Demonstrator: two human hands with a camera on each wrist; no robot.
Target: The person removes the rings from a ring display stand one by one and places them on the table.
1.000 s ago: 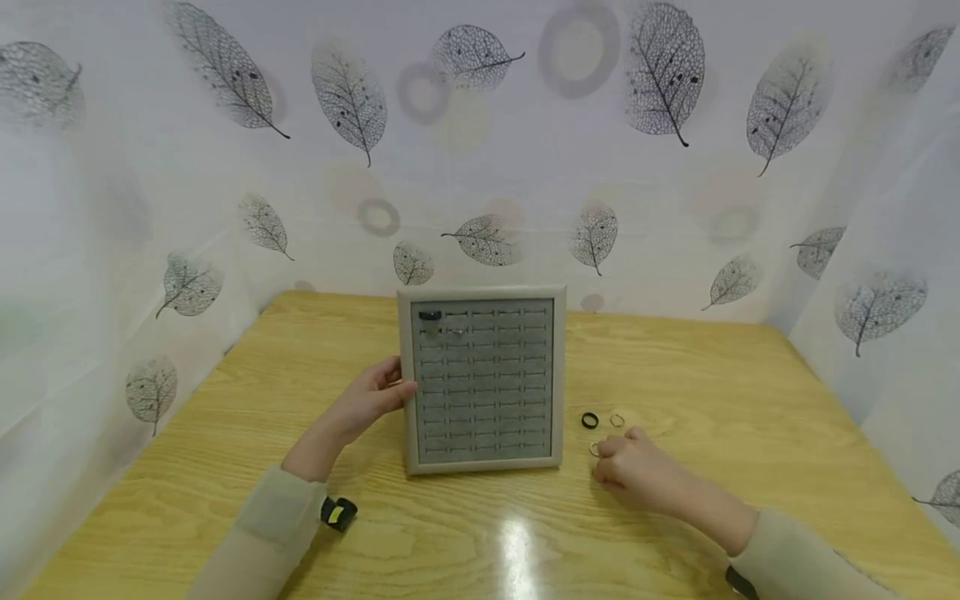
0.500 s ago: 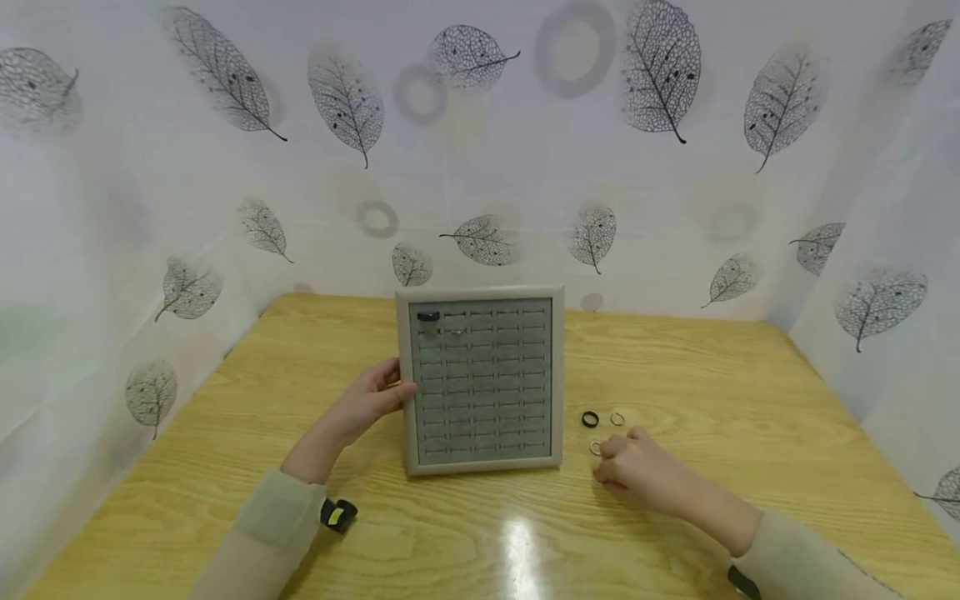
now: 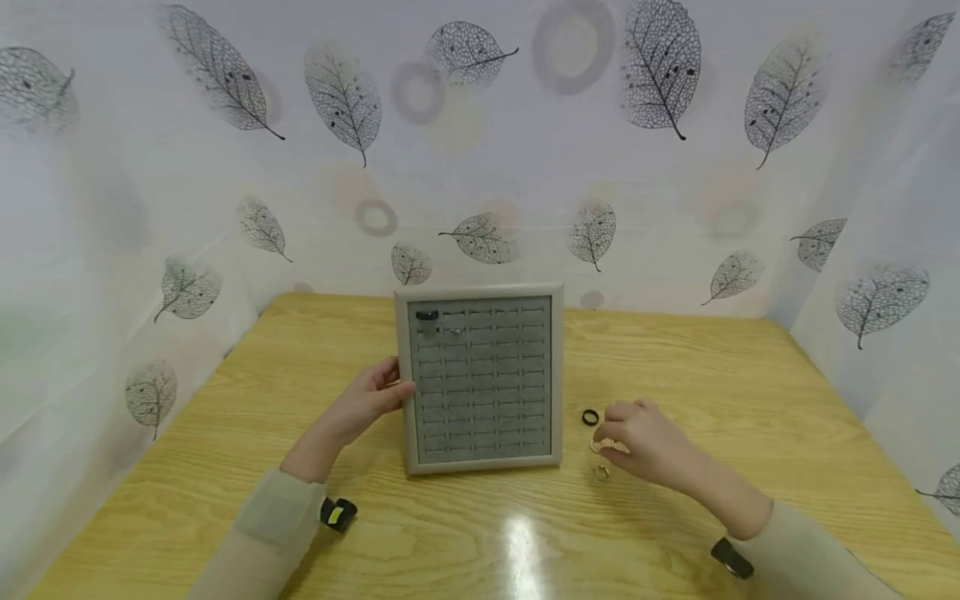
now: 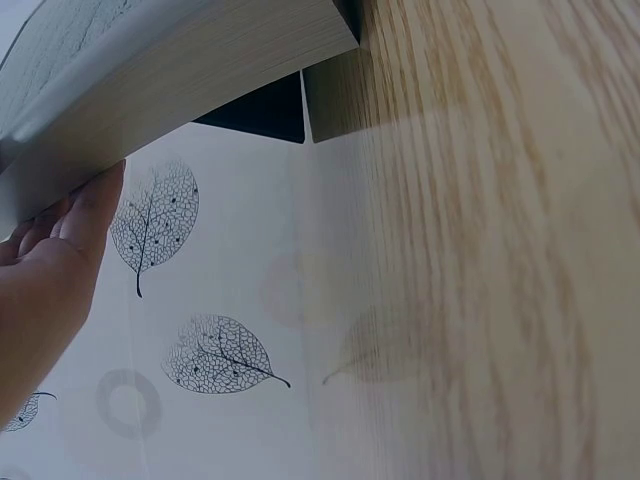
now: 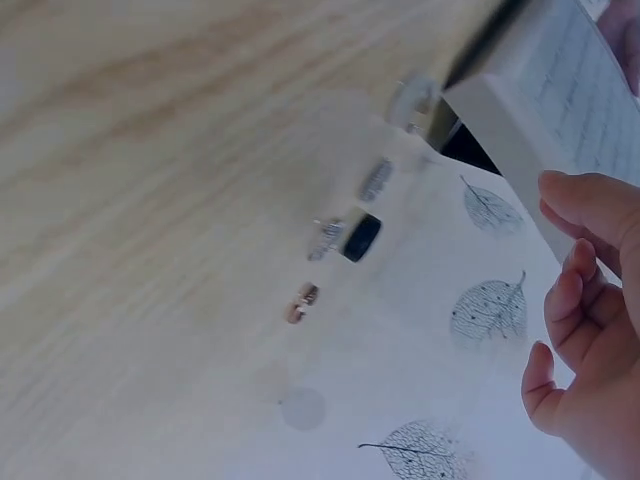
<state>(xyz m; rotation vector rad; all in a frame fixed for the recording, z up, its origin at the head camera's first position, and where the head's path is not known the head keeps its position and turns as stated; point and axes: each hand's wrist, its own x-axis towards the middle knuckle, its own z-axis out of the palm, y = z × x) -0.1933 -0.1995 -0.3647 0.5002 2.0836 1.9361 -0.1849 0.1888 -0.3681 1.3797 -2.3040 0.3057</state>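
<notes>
right hand [image 3: 648,442] now above rings [image 3: 601,472]

The wooden counter [image 3: 750,400] carries an upright ring tray [image 3: 481,379], a black ring [image 3: 590,417] and a gold ring [image 3: 602,473].

Glossy wooden table [image 3: 720,375] (grained)

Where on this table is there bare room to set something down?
Bare wood lies left of the left hand and right of the right hand toward the table edge. It is crowded between the ring display board and the right hand, where loose rings lie.
</notes>
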